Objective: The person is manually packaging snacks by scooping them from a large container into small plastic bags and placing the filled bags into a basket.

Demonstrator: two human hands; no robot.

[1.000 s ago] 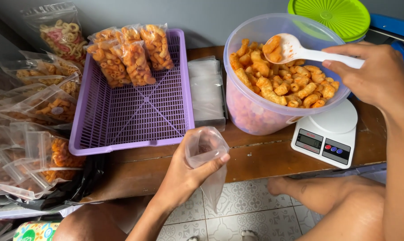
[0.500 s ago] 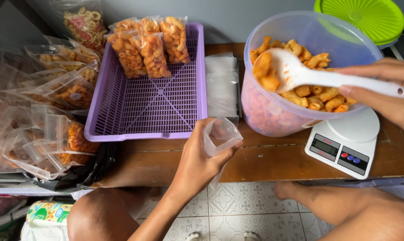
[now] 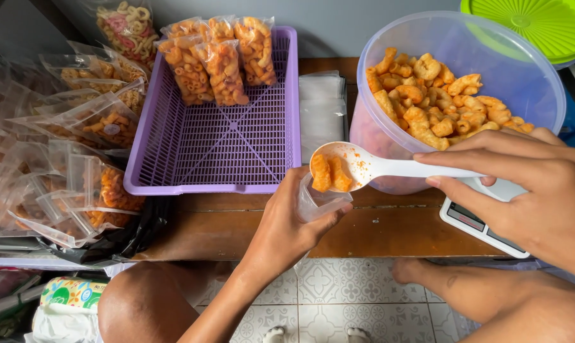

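While the left hand (image 3: 286, 225) grips a small clear plastic bag (image 3: 319, 204) by its open mouth, fingers closed round the film, the right hand (image 3: 529, 187) holds the handle of a white plastic spoon (image 3: 364, 166) between thumb and fingers. Spoon bowl sits directly above the bag opening, just touching or nearly touching its rim; which, cannot be told. Two orange curled snack pieces (image 3: 330, 174) lie in the spoon bowl, with reddish seasoning dust on its inner face. Bag appears without contents, hanging over the front edge of the wooden tabletop (image 3: 389, 232).

Behind the spoon stands a large translucent tub (image 3: 516, 70), part filled with the same orange snacks. A green lid (image 3: 541, 25) rests behind the tub at upper right. A white digital kitchen scale (image 3: 484, 222) stands just beside the tub base, partly hidden under the right hand.

Left of the tub, a stack of flat clear bags (image 3: 321, 111) lies on the tabletop, touching the side of a purple slotted tray (image 3: 217, 146). Four filled and sealed snack packets (image 3: 217, 60) stand at the tray's far end. Further filled packets (image 3: 78, 152) are heaped to the left of the tray. Person's bare knees and feet show above the patterned tile floor (image 3: 345, 292)
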